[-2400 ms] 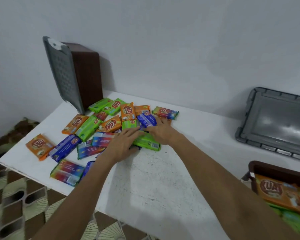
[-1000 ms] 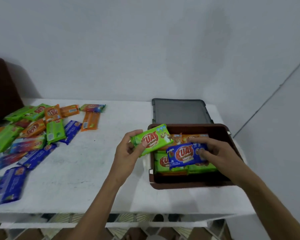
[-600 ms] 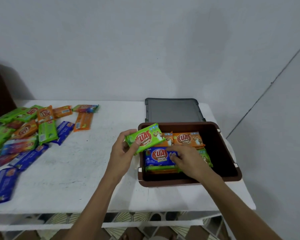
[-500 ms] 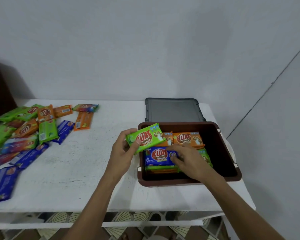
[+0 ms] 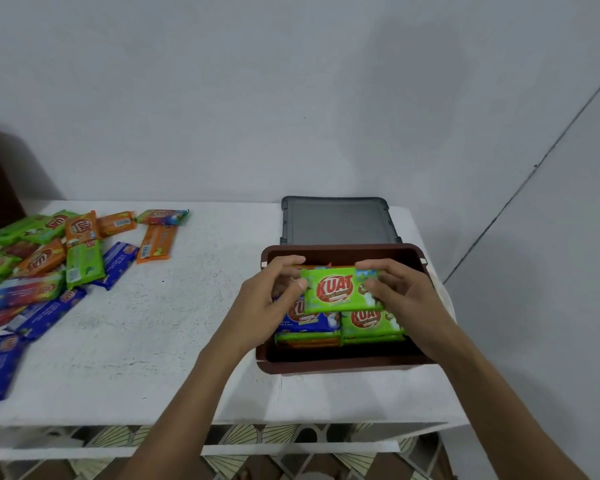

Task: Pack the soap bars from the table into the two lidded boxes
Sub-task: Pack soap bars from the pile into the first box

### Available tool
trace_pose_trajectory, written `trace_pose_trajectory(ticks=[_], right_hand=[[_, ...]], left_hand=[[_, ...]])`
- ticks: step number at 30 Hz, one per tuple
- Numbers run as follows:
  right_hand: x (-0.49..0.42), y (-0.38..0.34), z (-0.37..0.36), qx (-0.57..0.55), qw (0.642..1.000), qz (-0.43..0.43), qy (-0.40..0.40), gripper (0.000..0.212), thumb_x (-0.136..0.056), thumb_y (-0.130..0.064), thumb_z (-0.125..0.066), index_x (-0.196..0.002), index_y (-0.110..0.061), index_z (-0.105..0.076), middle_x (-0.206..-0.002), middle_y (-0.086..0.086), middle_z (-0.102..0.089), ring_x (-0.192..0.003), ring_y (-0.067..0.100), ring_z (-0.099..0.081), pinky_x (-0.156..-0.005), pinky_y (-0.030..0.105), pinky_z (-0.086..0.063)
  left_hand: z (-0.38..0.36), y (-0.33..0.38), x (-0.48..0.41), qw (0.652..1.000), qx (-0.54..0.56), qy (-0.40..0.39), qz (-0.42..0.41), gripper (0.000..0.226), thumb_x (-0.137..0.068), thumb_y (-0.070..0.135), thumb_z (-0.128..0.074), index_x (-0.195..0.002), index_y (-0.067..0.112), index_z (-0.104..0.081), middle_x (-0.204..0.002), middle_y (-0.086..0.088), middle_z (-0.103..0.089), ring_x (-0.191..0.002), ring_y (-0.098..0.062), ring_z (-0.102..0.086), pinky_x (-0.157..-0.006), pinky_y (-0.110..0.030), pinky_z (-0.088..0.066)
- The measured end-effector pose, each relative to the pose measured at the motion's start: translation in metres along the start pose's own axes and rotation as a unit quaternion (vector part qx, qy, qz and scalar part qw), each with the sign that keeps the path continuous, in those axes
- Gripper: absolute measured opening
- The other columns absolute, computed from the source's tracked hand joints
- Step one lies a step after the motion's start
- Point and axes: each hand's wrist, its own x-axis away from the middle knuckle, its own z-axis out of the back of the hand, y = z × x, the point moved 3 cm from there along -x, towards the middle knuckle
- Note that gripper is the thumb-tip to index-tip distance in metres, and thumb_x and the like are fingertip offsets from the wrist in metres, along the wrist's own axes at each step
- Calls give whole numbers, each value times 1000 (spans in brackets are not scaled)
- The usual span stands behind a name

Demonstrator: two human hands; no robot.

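- The green bar (image 5: 340, 289) is now being held by both hands over the open box (image 5: 340, 362); half a second ago only the left hand was holding it, beside the box's left rim.
- The left hand (image 5: 271, 299) is pinching the bar's left end between thumb and fingers, and the right hand (image 5: 395, 289) is clamping its right end the same way.
- The right hand was pressing the blue bar (image 5: 305, 320) down a moment ago; that bar is now lying flat in the front row, next to another green one (image 5: 371, 322).
- The held bar is hovering level above the back row, so I would judge it is being lowered onto the stack there.
- The box is filling in layers, with room still showing below its rim at the front.
- The grey lid (image 5: 336, 221) is lying flat behind the box, touching its back edge or nearly so.
- Many loose bars (image 5: 80, 258) are still sitting scattered on the left of the white surface (image 5: 174, 341), well apart from the box, so plenty of packing is remaining.
- A dark shape at the far left edge may be the second box; I cannot tell.
- Plain pale walls are closing in behind and to the right; patterned flooring is showing below.
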Motion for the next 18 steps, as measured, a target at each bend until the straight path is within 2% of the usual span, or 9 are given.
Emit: trace_pose_trajectory(ticks=[2,4,6,9,12,14,16,18], right_hand=[[4,2,21,26,999,-11,19,20,-96,-8,-57,-112,-15,-67,-103,10,-74,-94,27,-73,-77,48,-60],[4,7,38,44,998,-29,25,18,-95,-7,-58,-108,-13,-69,-100,9,-75,-92,25,-74,-74,41,-61],[3,15,47,68,996,-47,19,17,-94,-7,-60,-106,-14,-70,-100,9,-75,-92,22,-74,-73,35,-61],[-2,30,48,88,993,-72,7,19,-92,-8,-63,-108,-16,-70,-108,9,-73,-96,20,-73,-79,36,-61],[-9,38,42,158,983,-88,-39,35,-90,-13,-67,-123,-22,-63,-125,3,-65,-105,15,-67,-87,31,-58],[-13,41,40,310,945,-81,-60,48,-91,-23,-67,-137,-26,-53,-134,0,-56,-114,16,-60,-95,27,-52],[-12,41,37,436,897,-54,-46,51,-93,-32,-63,-141,-29,-48,-129,3,-53,-115,20,-56,-96,27,-47],[-10,43,33,512,858,-30,-31,51,-94,-40,-58,-143,-32,-45,-124,6,-48,-110,24,-55,-97,32,-48]], left_hand=[[-1,-8,-4,991,-119,45,-42,35,-93,42,-53,-128,35,-51,-128,14,-53,-112,0,-52,-79,-11,-49],[-5,-18,-8,978,-189,68,-49,37,-94,40,-54,-129,30,-52,-137,9,-46,-117,1,-39,-87,-14,-45],[-12,-27,-10,973,-218,66,-26,39,-94,36,-56,-131,27,-52,-144,5,-41,-122,0,-31,-94,-22,-42],[-21,-32,-9,964,-259,64,-17,43,-92,35,-58,-133,24,-51,-148,2,-36,-134,-9,-29,-99,-29,-43],[-23,-32,-8,956,-285,67,-14,43,-92,34,-59,-133,23,-52,-149,2,-36,-136,-13,-30,-101,-33,-43],[-22,-32,-7,950,-304,73,-21,42,-92,32,-60,-133,22,-52,-148,2,-38,-135,-14,-32,-101,-32,-42],[-22,-32,-7,944,-320,76,-25,42,-92,32,-60,-132,21,-53,-147,1,-41,-134,-15,-34,-102,-31,-41],[-22,-31,-7,943,-324,77,-18,42,-93,31,-59,-132,20,-53,-147,1,-42,-134,-15,-35,-102,-32,-41]])
